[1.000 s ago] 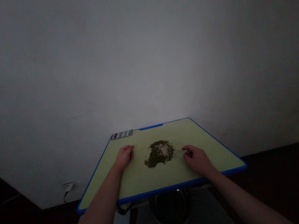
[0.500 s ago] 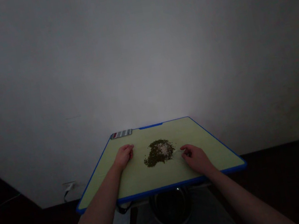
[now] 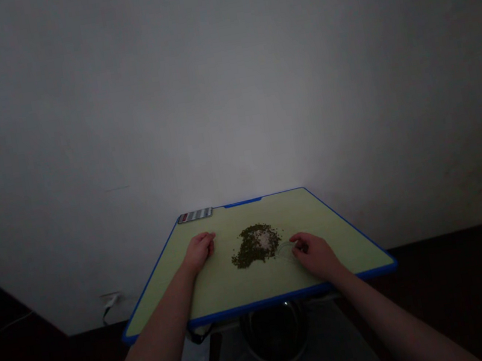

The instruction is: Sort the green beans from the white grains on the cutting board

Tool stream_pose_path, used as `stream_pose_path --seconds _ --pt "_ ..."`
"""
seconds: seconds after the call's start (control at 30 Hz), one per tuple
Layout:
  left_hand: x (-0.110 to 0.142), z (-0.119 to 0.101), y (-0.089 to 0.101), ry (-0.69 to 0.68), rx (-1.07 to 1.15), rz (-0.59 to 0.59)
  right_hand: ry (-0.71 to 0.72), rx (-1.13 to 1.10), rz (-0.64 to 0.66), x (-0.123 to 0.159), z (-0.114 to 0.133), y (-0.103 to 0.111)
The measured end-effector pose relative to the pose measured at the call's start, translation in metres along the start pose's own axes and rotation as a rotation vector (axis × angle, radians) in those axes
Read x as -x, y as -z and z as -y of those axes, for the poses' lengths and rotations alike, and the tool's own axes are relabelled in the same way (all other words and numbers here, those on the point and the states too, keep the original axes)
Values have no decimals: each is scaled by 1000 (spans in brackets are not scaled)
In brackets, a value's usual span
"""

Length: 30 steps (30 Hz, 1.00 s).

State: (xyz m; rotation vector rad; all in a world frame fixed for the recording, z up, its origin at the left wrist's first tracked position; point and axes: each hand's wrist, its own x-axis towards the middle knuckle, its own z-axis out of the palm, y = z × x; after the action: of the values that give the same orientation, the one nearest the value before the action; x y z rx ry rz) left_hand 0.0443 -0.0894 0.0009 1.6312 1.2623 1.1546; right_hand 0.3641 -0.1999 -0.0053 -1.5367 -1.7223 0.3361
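In the head view, the left hand point(image 3: 199, 253) rests empty, fingers loosely curled, on a blue-rimmed green board point(image 3: 239, 287). The right hand point(image 3: 317, 255), the nearer, curls at a clear scoop point(image 3: 285, 251), its hold too dim to confirm, just right of a heap of green lentils point(image 3: 255, 245), whose long axis runs diagonally between the hands.

Left hand point(image 3: 197, 253) and right hand point(image 3: 317, 255) flank green grains point(image 3: 255, 245) on a blue-edged board point(image 3: 240, 290).
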Motion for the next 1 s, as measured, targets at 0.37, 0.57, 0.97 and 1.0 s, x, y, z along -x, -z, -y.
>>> stream_pose_path --seconds 0.37,0.57,0.97,1.0 --pt "1 -5 -2 17 36 -12 -14 31 -3 -1 2 1" --pt "0 -2 -2 15 41 -4 -6 28 13 -3 2 -1" --pt "-1 1 0 12 12 -9 0 -44 74 -2 7 1" --pt "-1 1 0 12 10 -9 2 -42 79 -2 7 2"
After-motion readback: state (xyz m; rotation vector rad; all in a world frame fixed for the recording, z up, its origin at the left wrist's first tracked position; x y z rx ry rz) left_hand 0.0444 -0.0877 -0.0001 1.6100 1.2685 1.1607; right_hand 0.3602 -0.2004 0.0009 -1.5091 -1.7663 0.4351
